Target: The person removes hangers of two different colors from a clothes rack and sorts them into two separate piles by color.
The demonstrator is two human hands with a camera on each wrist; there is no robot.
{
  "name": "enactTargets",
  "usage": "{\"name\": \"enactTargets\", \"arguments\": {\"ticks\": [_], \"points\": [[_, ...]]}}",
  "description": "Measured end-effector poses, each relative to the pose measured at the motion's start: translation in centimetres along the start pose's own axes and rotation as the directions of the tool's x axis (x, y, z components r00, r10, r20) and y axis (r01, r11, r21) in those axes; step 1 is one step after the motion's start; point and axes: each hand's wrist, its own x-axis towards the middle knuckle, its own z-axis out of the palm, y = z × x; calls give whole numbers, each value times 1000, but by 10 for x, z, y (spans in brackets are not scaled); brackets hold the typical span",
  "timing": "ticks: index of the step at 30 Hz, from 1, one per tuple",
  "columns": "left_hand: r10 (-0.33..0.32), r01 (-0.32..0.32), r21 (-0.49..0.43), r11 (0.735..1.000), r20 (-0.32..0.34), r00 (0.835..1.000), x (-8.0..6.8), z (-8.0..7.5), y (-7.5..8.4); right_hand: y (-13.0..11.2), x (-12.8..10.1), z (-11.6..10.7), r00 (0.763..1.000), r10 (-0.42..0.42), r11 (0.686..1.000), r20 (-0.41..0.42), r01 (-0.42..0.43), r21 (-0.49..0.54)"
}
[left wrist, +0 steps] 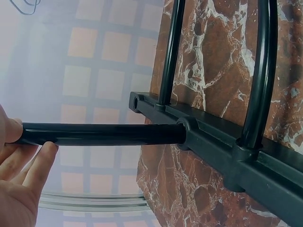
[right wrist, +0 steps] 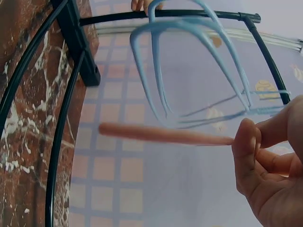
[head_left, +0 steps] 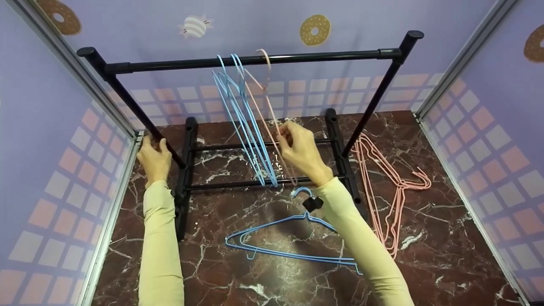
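Observation:
A black clothes rack (head_left: pixel 255 59) stands on a marble floor. My left hand (head_left: pixel 154 158) grips its left upright post (left wrist: pixel 104 134) low down. Several blue hangers (head_left: pixel 242 110) and one pink hanger (head_left: pixel 267 102) hang from the top rail. My right hand (head_left: pixel 299 149) pinches the lower bar of the pink hanger (right wrist: pixel 161 134), just right of the blue hangers (right wrist: pixel 189 61). Another blue hanger (head_left: pixel 289 238) lies flat on the floor under my right forearm.
A pile of pink hangers (head_left: pixel 391 191) lies on the floor right of the rack's base (head_left: pixel 187 170). Purple walls with a tile pattern close in on three sides, with metal frame rails (head_left: pixel 114 199) along the floor edges.

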Motion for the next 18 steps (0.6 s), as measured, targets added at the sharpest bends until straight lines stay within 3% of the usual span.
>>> {"name": "enactTargets", "arguments": {"ticks": [8, 18], "points": [[-18, 18, 7, 1000, 3, 1000, -1, -1, 2, 20, -23, -28, 994, -48, 997, -93, 42, -70], [-12, 12, -21, 1000, 5, 1000, -1, 0, 3, 45, -52, -64, 975, -45, 993, -216, 20, -119]]}}
